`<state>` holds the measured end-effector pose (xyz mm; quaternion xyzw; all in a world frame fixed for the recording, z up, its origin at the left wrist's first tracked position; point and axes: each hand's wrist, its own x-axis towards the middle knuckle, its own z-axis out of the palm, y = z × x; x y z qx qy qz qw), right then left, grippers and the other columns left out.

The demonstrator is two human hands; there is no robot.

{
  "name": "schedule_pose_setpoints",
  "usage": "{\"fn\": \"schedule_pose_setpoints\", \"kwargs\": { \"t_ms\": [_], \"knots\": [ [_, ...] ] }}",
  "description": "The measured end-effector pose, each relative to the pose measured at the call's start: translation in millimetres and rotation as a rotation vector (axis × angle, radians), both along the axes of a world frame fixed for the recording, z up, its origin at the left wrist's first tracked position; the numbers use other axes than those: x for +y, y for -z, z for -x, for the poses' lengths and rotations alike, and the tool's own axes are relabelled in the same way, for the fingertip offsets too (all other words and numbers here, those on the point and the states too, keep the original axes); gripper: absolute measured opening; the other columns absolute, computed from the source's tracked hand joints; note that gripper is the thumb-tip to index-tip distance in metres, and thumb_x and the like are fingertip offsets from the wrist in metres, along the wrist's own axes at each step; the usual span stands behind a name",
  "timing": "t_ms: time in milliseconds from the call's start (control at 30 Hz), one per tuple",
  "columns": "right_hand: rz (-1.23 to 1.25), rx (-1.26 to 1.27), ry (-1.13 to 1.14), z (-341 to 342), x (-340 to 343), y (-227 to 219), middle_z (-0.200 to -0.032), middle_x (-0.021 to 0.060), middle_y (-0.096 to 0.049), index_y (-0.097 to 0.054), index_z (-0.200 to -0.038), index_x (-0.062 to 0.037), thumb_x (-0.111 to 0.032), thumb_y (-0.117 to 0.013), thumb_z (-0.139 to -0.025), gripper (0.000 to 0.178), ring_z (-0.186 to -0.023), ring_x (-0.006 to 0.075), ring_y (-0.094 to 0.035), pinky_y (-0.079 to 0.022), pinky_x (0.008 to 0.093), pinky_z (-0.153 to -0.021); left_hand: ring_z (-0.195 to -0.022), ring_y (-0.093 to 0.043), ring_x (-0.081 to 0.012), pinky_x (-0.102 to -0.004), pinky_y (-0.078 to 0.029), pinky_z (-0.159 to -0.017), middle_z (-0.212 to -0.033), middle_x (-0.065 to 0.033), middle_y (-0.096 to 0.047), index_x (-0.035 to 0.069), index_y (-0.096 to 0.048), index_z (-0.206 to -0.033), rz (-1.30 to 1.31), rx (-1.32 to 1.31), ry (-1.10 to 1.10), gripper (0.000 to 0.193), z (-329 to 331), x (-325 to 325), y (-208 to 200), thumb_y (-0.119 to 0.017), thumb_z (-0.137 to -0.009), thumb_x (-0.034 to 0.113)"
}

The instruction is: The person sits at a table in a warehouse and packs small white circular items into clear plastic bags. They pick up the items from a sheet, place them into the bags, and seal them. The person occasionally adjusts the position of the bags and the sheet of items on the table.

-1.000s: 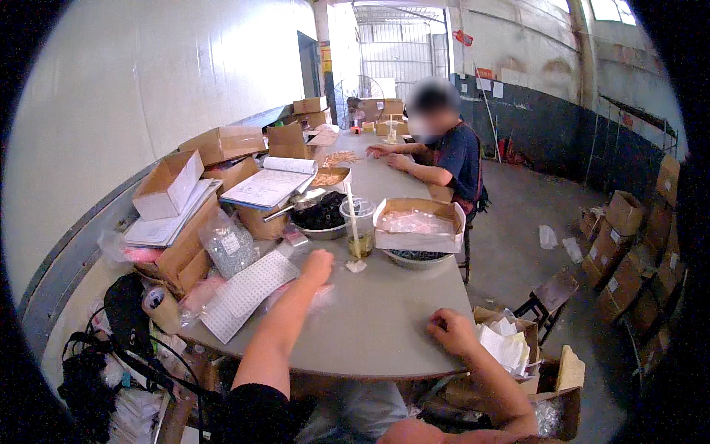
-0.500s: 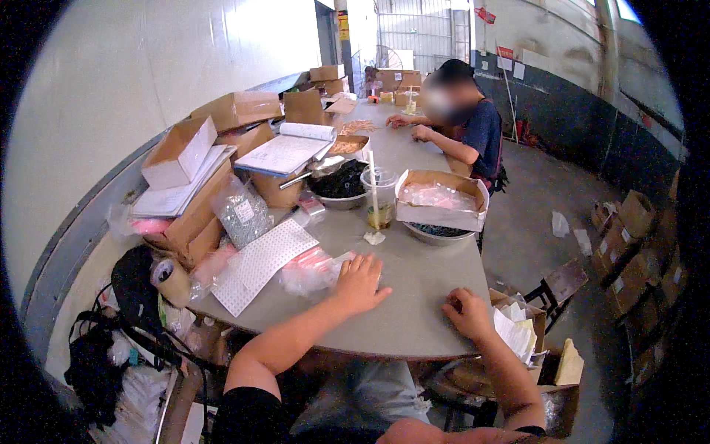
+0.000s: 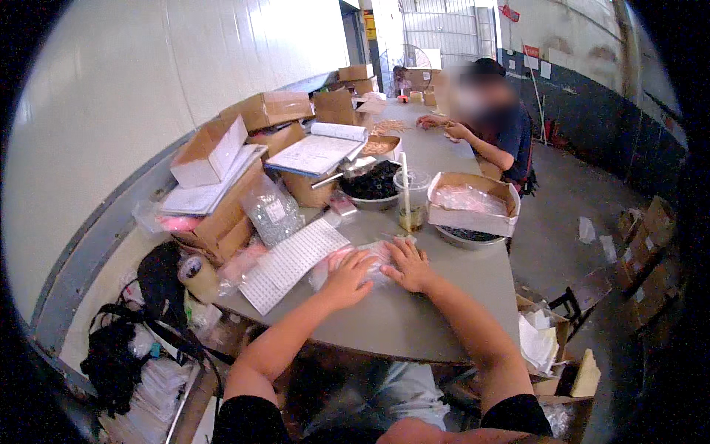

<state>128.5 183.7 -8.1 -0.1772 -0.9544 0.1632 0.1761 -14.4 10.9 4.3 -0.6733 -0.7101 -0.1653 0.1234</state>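
Side by side on the grey table [image 3: 473,311], my two hands rest on a thin clear plastic bag with pink in it [image 3: 379,259]. My left hand [image 3: 347,280] lies over its near left part, fingers stretched out. Flat on the right part, my right hand [image 3: 408,268] has its fingers spread. Neither hand grips anything that I can see. White dotted sheets [image 3: 299,259] lie just left of the bag. Beyond my right hand stands a clear plastic cup [image 3: 411,207] with a straw and some drink at the bottom.
An open carton of clear bags [image 3: 473,214] sits on a metal bowl [image 3: 473,237]. Another bowl holds black parts [image 3: 370,183]. A bag of small grey parts [image 3: 272,214], a notebook [image 3: 314,152] and cardboard boxes [image 3: 214,152] line the left. A co-worker [image 3: 503,126] sits at the far right.
My right hand has moved left and forward from the table's right side onto the plastic bag, its curled fingers now spread. My left hand stays by the bag. The view has shifted left.
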Motion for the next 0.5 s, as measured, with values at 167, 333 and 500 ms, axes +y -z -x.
{"fn": "schedule_pose_setpoints", "kwargs": {
  "t_ms": [167, 333, 500],
  "knots": [
    [0.069, -0.012, 0.203, 63.1, 24.1, 5.9, -0.125, 0.0162, -0.056, -0.046, -0.131, -0.0173, -0.034, -0.060, -0.085, 0.051, -0.118, 0.0354, -0.051, -0.036, 0.0543, -0.098, -0.130, -0.037, -0.0315, -0.0545, -0.026, -0.106, -0.141, -0.0133, -0.040, 0.011, -0.045, -0.134, -0.041, -0.081, -0.482, 0.060, 103.2, -37.2, 1.1, -0.062, -0.081, 0.033],
    [0.000, -0.017, 0.262, 76.0, 37.4, 2.0, -0.097, 0.0098, -0.067, -0.053, -0.123, -0.0180, -0.022, -0.068, -0.078, 0.048, -0.100, 0.0314, -0.060, -0.042, 0.0487, -0.088, -0.131, -0.035, -0.0336, -0.0516, -0.025, -0.108, -0.140, -0.0169, -0.042, 0.009, -0.039, -0.138, 0.072, -0.131, -0.650, 0.087, 165.1, -60.0, -6.8, -0.073, -0.069, 0.047],
    [0.054, 0.085, 0.241, 76.7, 42.3, 16.3, -0.089, 0.0097, -0.067, -0.058, -0.113, -0.0170, -0.020, -0.069, -0.077, 0.037, -0.096, 0.0310, -0.061, -0.040, 0.0497, -0.087, -0.125, -0.043, -0.0356, -0.0460, -0.032, -0.105, -0.131, -0.0193, -0.050, 0.007, -0.035, -0.140, 0.159, -0.271, -0.597, 0.100, 166.7, -60.3, -1.0, -0.081, -0.061, 0.046]
  ]
}}
